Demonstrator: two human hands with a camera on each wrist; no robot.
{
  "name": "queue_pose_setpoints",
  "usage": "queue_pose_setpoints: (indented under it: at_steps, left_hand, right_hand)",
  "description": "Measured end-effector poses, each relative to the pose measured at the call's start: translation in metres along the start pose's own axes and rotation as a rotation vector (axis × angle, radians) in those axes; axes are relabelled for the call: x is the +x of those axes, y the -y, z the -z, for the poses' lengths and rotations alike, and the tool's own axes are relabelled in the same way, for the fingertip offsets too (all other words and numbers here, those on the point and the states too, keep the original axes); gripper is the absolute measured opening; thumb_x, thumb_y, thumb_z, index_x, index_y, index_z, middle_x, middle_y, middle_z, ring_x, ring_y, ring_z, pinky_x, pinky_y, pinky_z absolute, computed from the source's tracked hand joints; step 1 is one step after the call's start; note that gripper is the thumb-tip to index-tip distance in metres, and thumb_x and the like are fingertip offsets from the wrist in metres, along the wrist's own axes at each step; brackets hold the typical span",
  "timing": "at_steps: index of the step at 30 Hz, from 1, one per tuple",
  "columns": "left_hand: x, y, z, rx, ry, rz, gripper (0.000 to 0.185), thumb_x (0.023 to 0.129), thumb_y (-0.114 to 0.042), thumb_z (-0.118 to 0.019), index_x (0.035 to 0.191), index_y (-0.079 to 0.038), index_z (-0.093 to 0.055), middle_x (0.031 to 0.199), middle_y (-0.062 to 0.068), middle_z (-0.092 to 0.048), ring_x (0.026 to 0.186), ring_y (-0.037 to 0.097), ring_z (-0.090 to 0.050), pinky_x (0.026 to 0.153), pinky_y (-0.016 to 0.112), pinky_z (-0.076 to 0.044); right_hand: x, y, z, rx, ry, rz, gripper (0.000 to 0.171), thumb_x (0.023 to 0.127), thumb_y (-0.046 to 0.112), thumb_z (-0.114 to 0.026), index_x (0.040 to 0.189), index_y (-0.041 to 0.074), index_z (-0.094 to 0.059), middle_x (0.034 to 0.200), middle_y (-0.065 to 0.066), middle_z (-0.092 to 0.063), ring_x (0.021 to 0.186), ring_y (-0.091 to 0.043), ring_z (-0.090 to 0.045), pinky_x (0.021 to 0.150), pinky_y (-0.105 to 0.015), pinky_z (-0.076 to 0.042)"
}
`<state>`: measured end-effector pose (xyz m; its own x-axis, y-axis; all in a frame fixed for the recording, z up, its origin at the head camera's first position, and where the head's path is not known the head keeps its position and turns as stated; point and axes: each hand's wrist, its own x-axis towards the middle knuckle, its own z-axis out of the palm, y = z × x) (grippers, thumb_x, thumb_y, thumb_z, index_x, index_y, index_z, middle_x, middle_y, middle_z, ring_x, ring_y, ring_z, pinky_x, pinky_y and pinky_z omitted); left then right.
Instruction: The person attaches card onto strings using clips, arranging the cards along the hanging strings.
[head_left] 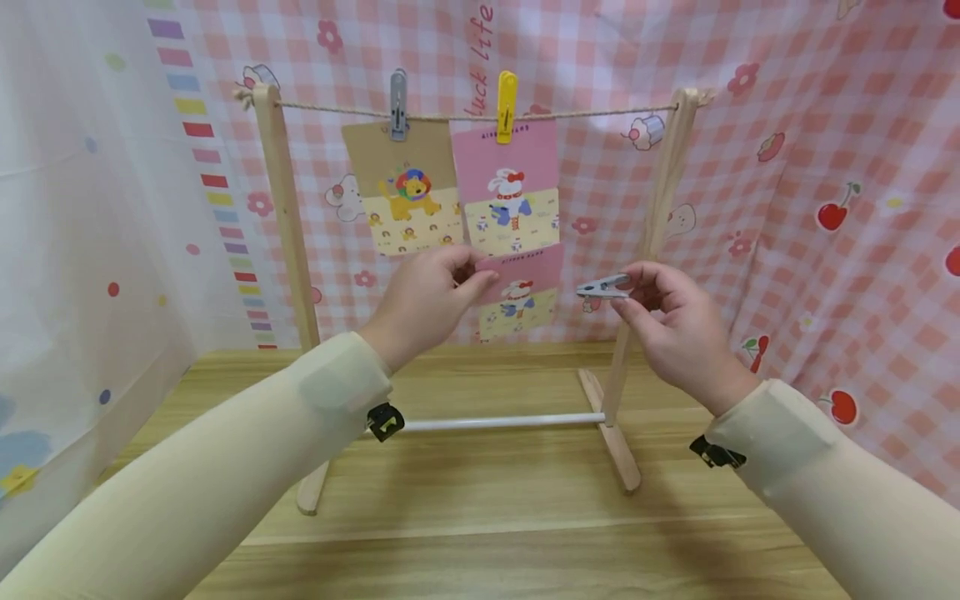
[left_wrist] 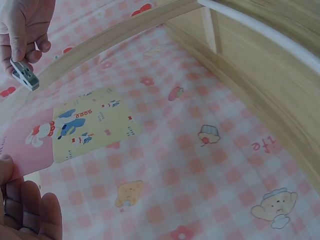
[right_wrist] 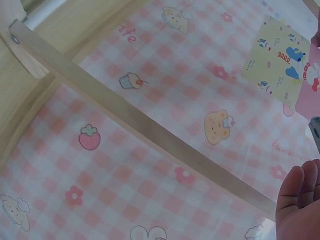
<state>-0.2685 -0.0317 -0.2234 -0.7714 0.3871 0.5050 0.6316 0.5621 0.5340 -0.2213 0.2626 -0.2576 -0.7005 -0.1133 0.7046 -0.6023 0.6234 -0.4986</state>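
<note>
My left hand (head_left: 420, 300) pinches a pink and yellow card (head_left: 525, 304) with a rabbit print by its left edge, thumb in front. The left wrist view shows the same card (left_wrist: 95, 127) between thumb and fingers. At the right, my right hand (head_left: 678, 333) pinches a grey clothespin (head_left: 602, 287) by its handle end, its nose pointing left toward the card. Above, a yellow clothespin (head_left: 506, 108) fastens a matching rabbit card (head_left: 512, 187) to the rope (head_left: 600, 112). Left of it, another grey clothespin (head_left: 398, 104) fastens a brown and yellow lion card (head_left: 401, 187).
The rope runs between two wooden posts, left (head_left: 285, 217) and right (head_left: 663, 192). A white bar (head_left: 495, 422) joins them low down, above the wooden tabletop (head_left: 480, 517). Pink checked cloth (head_left: 840, 275) hangs behind and at the right; white cloth (head_left: 82, 192) hangs at the left.
</note>
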Motion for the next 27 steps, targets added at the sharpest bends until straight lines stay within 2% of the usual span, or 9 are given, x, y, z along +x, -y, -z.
queue_pose_setpoints:
  at_steps: [5,12,18,27]
  left_hand:
    - [0.006,-0.005,0.0,-0.006,-0.009,0.013,0.019,0.106,-0.03,-0.066,0.104,-0.013,-0.074,0.09,0.001,-0.07,0.077,0.02,-0.057,0.069,0.032,-0.052]
    - [0.013,-0.012,0.002,-0.004,-0.022,0.016,0.02,0.106,-0.03,-0.066,0.103,-0.012,-0.074,0.091,0.001,-0.07,0.078,0.019,-0.058,0.069,0.031,-0.053]
    - [0.018,-0.019,0.005,-0.009,-0.022,0.016,0.021,0.106,-0.031,-0.066,0.106,-0.013,-0.075,0.093,0.0,-0.072,0.077,0.019,-0.059,0.067,0.031,-0.052]
    - [0.025,-0.031,0.007,-0.012,-0.04,0.003,0.019,0.105,-0.031,-0.067,0.101,-0.014,-0.072,0.092,0.0,-0.072,0.074,0.018,-0.057,0.064,0.029,-0.048]
  right_hand:
    - [0.005,0.003,0.004,-0.019,-0.018,-0.001,0.018,0.101,0.005,-0.069,0.119,0.0,-0.068,0.101,-0.009,-0.071,0.082,-0.006,-0.058,0.064,-0.012,-0.047]
    - [0.01,0.005,0.009,0.02,-0.026,-0.003,0.02,0.101,0.004,-0.068,0.12,-0.002,-0.067,0.101,-0.01,-0.07,0.081,-0.007,-0.056,0.062,-0.012,-0.045]
    - [0.015,0.009,0.012,-0.004,-0.053,0.009,0.017,0.102,0.004,-0.068,0.118,-0.001,-0.067,0.101,-0.007,-0.069,0.083,-0.008,-0.058,0.066,-0.012,-0.048]
    - [0.022,0.015,0.018,-0.019,-0.084,0.031,0.017,0.102,0.005,-0.067,0.117,-0.003,-0.067,0.104,-0.006,-0.069,0.085,-0.006,-0.06,0.07,-0.01,-0.049]
